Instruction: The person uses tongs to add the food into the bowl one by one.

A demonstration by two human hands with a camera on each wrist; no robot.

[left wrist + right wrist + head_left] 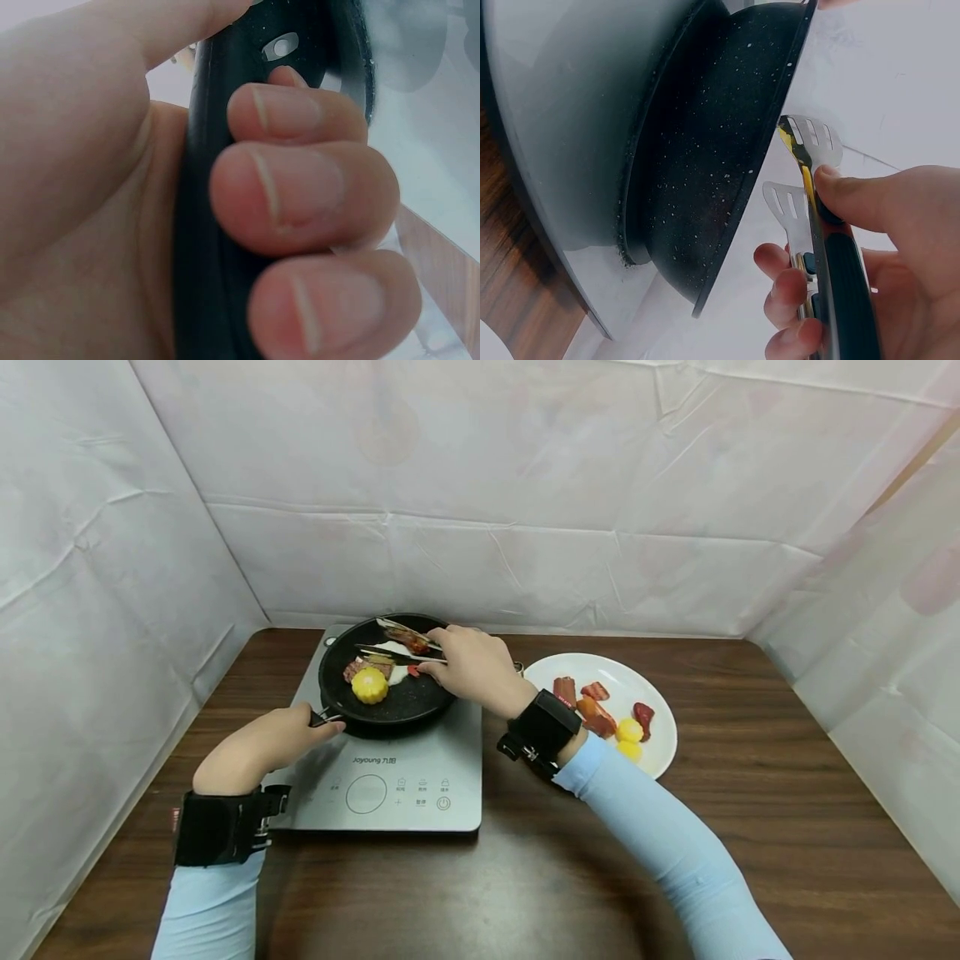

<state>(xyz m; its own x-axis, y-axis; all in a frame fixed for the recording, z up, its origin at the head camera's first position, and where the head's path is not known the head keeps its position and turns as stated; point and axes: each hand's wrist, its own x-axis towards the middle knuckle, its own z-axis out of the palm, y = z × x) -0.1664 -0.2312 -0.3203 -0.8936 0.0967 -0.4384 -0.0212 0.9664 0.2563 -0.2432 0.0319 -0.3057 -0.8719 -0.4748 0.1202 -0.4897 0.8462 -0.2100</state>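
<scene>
My left hand grips the black handle of a speckled black frying pan, its fingers curled round it in the left wrist view. The pan is on a silver induction cooktop. My right hand holds slotted metal tongs with dark grips, thumb on one arm and fingers on the other. Their tips stand apart over the pan. In the head view a browned food piece shows between the tong arms. A yellow corn piece and a pinkish-brown meat piece lie in the pan.
Right of the cooktop, a white plate holds sausage-like pieces, red meat pieces and yellow corn pieces. My right forearm crosses the plate's near left side. White sheeting borders the wooden table behind and on both sides.
</scene>
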